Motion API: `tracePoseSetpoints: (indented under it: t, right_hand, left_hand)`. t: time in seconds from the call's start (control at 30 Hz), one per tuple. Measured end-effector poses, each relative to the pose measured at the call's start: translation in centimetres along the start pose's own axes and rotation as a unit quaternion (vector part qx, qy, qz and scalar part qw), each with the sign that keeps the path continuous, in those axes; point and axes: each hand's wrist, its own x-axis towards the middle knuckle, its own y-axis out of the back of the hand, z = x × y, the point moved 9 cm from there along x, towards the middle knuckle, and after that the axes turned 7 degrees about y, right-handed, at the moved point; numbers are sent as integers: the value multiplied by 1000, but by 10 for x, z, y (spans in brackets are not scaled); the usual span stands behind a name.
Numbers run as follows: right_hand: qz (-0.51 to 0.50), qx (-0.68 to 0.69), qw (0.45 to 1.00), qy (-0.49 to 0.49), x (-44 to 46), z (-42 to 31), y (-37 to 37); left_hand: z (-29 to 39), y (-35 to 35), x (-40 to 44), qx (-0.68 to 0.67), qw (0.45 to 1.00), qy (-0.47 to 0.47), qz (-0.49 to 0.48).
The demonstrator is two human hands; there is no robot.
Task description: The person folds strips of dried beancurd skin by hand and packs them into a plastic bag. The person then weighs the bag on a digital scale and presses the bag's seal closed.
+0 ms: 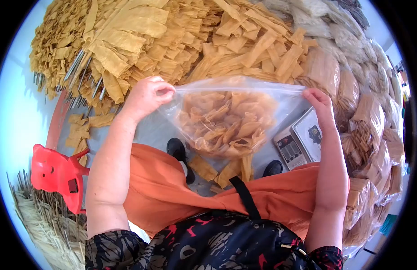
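Observation:
A clear plastic bag hangs in front of me, its top edge stretched taut between my two hands. Curled yellow-brown dried pieces, like bean curd skin, fill its lower part. My left hand pinches the bag's upper left corner between thumb and fingers. At the upper right corner, my right hand grips the plastic the same way. Below the right hand, a weighing scale with a keypad lies on the floor, partly covered by my forearm.
Heaps of yellow dried sheets rise ahead, some hung over metal rods. Packed clear bags are stacked along the right. A red plastic chair stands at left. Loose strips lie on the floor near my shoes.

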Motion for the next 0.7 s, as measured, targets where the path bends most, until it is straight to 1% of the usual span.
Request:
tracePoseSetpoints:
  t: [0.03, 0.1, 0.17, 0.27, 0.33, 0.37, 0.43, 0.47, 0.53, 0.57, 0.63, 0.7]
  right_hand:
    - [-2, 0, 1000, 1, 1, 3, 0]
    - [-5, 11, 1000, 9, 6, 8, 1]
    - [-4, 5, 1000, 7, 6, 7, 0]
    - [-6, -1, 1000, 1, 6, 7, 2]
    - [-10, 1, 1000, 0, 6, 7, 1]
    - [-15, 9, 1000, 2, 6, 6, -1]
    - [-21, 19, 1000, 5, 6, 7, -1]
    - [-14, 18, 1000, -5, 6, 11, 3]
    - [-4, 16, 1000, -12, 6, 17, 7]
    - [-15, 21, 1000, -7, 6, 18, 5]
    - [-22, 21, 1000, 0, 7, 10, 3]
    - [-32, 9, 999, -22, 5, -2, -7]
  left_hand:
    - [-5, 4, -2, 0, 1000, 2, 1]
    - [-24, 9, -5, -35, 997, 70, -19]
    - [-35, 16, -8, -27, 998, 59, -10]
    - [-53, 27, -15, -22, 996, 89, -1]
    - [-73, 32, -20, -33, 991, 132, 1]
    - [-79, 36, -21, -32, 991, 133, 2]
    - [-106, 39, -25, 67, 975, 210, -36]
    - [-113, 46, -28, 67, 975, 210, -36]
    - [-130, 68, -34, 75, 953, 294, 11]
    - [-128, 65, -32, 74, 954, 292, 11]
    - [-93, 72, -23, -40, 967, 210, 140]
    - [-67, 47, -1, -150, 974, 114, 128]
